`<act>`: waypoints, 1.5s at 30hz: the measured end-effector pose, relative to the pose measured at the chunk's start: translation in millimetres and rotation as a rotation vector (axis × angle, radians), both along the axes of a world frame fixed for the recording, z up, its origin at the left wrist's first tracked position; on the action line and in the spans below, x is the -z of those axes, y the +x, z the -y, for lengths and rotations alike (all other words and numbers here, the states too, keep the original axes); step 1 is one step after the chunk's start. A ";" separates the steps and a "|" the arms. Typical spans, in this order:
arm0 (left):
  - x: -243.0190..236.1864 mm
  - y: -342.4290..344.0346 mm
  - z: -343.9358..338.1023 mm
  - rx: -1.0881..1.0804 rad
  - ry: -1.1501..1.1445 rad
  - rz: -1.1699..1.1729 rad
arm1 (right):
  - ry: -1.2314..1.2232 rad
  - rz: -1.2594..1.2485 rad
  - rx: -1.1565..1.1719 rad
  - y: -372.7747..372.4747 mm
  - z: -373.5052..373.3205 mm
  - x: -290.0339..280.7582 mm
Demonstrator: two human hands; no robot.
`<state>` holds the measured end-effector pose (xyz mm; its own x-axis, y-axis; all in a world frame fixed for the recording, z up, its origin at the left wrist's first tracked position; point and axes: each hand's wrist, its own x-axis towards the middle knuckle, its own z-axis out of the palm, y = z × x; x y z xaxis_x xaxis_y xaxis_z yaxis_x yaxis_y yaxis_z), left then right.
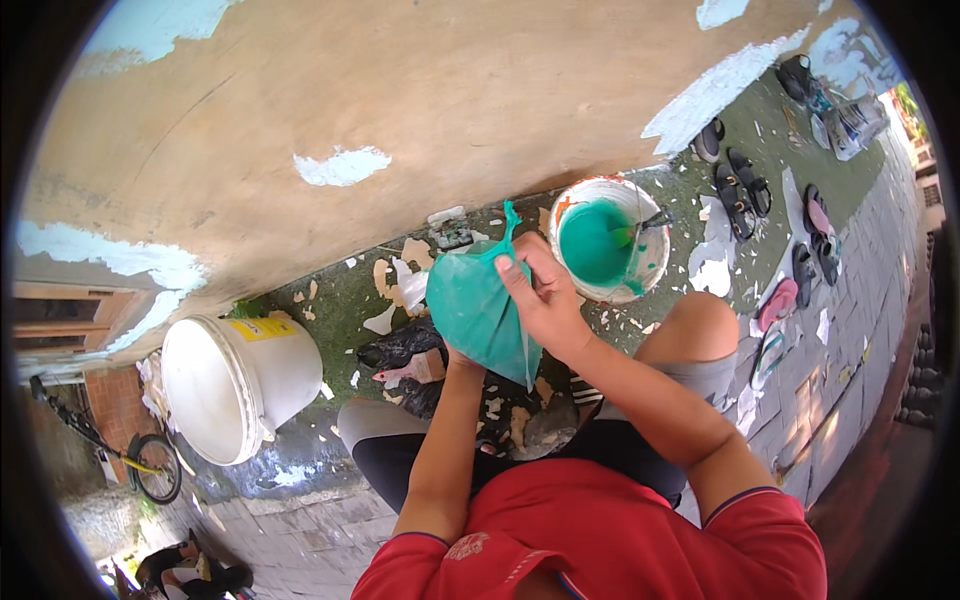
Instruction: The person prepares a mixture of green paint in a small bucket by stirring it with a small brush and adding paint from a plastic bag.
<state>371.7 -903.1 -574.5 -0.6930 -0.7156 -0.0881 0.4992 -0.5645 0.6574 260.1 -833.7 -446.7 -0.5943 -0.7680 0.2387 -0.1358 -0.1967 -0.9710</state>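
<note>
Near peeling tan wall (480, 90), pinched teal plastic bag (475, 310) with fingers of right hand (547, 290), probably to keep it closed up top, just left of paint bucket (655, 246). Couldn't tell on left hand's (459, 358) fingers tbh.

Bag (475, 315) at the right hand (545, 295): thin, flexible plastic, translucent at the lower corner, creased at the neck. Paint (592, 242) beyond that hand: smooth, glossy; its bucket (602, 184), white plastic, rim roughened by smears. Tub (285, 365) left of the left hand (459, 356): smooth white plastic, slight sheen. Brush (424, 367) just beside the same hand: matted bristles, set over wrinkled, shiny black plastic (395, 345). Wall (450, 100) ahead of both hands: matt, with rough, flaked patches. Shirt (650, 530) nearer the body: matt red cloth.
</note>
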 end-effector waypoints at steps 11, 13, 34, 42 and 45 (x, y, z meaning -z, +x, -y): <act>-10.9 37.5 -7.9 0.170 0.494 0.075 | -0.152 0.870 0.371 -13.6 8.3 58.5; -9.2 42.5 -5.8 0.173 0.516 0.160 | -0.125 0.944 0.444 -17.1 10.0 78.0; -77.6 5.2 0.6 0.223 0.164 0.691 | 0.029 1.334 0.653 -40.2 -3.4 148.8; -69.0 -1.5 6.1 0.181 0.081 0.783 | 0.015 1.398 0.568 -44.2 -2.5 176.9; -62.7 -2.6 9.7 0.175 0.033 0.786 | -0.007 1.406 0.565 -45.4 -2.7 185.1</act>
